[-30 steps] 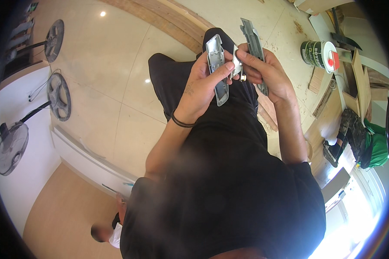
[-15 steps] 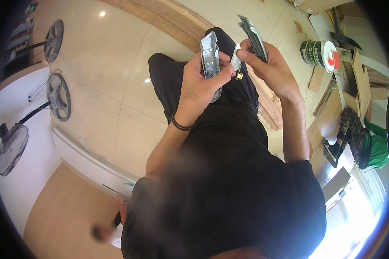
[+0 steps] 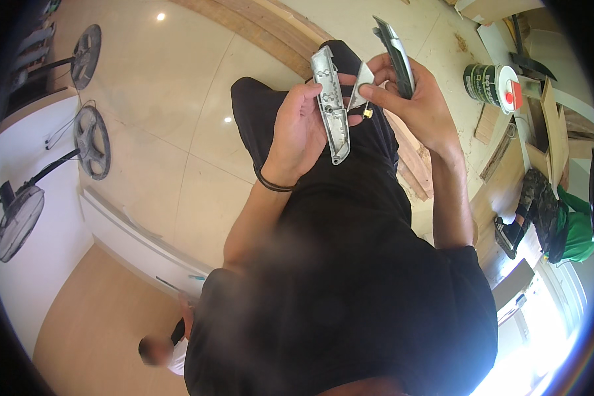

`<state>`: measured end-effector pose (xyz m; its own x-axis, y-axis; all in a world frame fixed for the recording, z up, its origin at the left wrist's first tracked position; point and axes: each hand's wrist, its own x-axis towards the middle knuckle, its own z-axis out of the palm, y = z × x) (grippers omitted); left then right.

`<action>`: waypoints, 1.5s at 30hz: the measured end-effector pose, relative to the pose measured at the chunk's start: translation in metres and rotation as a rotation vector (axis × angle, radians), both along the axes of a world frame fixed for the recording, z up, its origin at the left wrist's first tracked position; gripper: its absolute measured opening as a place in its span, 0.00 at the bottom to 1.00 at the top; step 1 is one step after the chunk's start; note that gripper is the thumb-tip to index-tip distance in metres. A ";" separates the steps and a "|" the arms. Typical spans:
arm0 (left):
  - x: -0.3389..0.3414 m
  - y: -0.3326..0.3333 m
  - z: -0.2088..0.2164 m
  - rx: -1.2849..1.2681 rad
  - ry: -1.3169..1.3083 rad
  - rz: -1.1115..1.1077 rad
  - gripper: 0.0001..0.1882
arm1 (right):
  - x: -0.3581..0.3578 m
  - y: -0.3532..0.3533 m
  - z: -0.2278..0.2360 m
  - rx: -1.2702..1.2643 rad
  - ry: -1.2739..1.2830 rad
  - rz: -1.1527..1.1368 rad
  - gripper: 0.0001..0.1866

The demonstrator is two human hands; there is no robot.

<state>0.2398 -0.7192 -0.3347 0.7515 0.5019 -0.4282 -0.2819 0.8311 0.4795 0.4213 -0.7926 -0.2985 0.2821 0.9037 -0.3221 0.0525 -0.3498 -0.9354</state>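
Two black-trousered legs (image 3: 261, 112) beneath, left hand (image 3: 299, 129) gripping a hollow silver-grey knife casing (image 3: 332, 109), right hand (image 3: 419, 109) alongside, clamped on a dark grey casing half (image 3: 400, 63) and a pale flat plate (image 3: 362, 79), plate between the casings, small brass-coloured part (image 3: 367, 115) just below.

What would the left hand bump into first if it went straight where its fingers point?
Probably the pale piece pinched in the right hand. The fingers of the left hand point that way from behind the knife half, though depth is unclear, so they might pass behind it.
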 end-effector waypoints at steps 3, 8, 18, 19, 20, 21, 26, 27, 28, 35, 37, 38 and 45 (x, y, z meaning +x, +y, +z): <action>0.005 -0.005 -0.002 0.031 0.049 -0.006 0.23 | -0.003 0.007 0.003 -0.007 -0.055 0.026 0.16; 0.010 -0.012 -0.003 0.248 0.170 0.052 0.21 | -0.009 0.018 0.010 -0.043 -0.275 0.043 0.17; 0.010 -0.012 -0.014 0.469 0.274 0.108 0.18 | -0.016 0.015 -0.003 -0.076 -0.327 -0.082 0.19; 0.010 -0.012 -0.014 0.472 0.269 0.111 0.18 | -0.017 0.013 -0.004 -0.062 -0.332 -0.101 0.19; 0.012 -0.013 -0.014 0.468 0.260 0.121 0.18 | -0.018 0.012 -0.005 -0.070 -0.339 -0.118 0.20; 0.013 -0.014 -0.014 0.464 0.249 0.131 0.18 | -0.017 0.011 -0.006 -0.068 -0.343 -0.131 0.20; 0.017 -0.014 -0.011 0.514 0.254 0.132 0.19 | -0.013 0.009 -0.012 -0.046 -0.306 -0.147 0.20; 0.017 -0.013 -0.010 0.523 0.248 0.130 0.19 | -0.013 0.009 -0.014 -0.026 -0.277 -0.170 0.19; 0.017 -0.012 -0.010 0.494 0.247 0.128 0.19 | -0.014 0.009 -0.016 0.009 -0.249 -0.193 0.19; 0.018 -0.011 -0.008 0.452 0.268 0.144 0.19 | -0.010 0.008 -0.017 0.022 -0.235 -0.232 0.20; 0.017 -0.011 -0.008 0.455 0.265 0.141 0.19 | -0.009 0.009 -0.014 -0.007 -0.258 -0.217 0.20; 0.017 -0.012 -0.008 0.458 0.265 0.135 0.19 | -0.009 0.009 -0.012 -0.024 -0.274 -0.212 0.21; 0.019 -0.010 -0.011 0.541 0.325 0.153 0.18 | -0.014 0.012 -0.013 -0.063 -0.326 -0.211 0.18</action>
<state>0.2584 -0.7287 -0.3453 0.5293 0.8016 -0.2781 -0.1483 0.4101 0.8999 0.4077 -0.7804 -0.3114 0.5565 0.7960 -0.2379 0.2640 -0.4410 -0.8578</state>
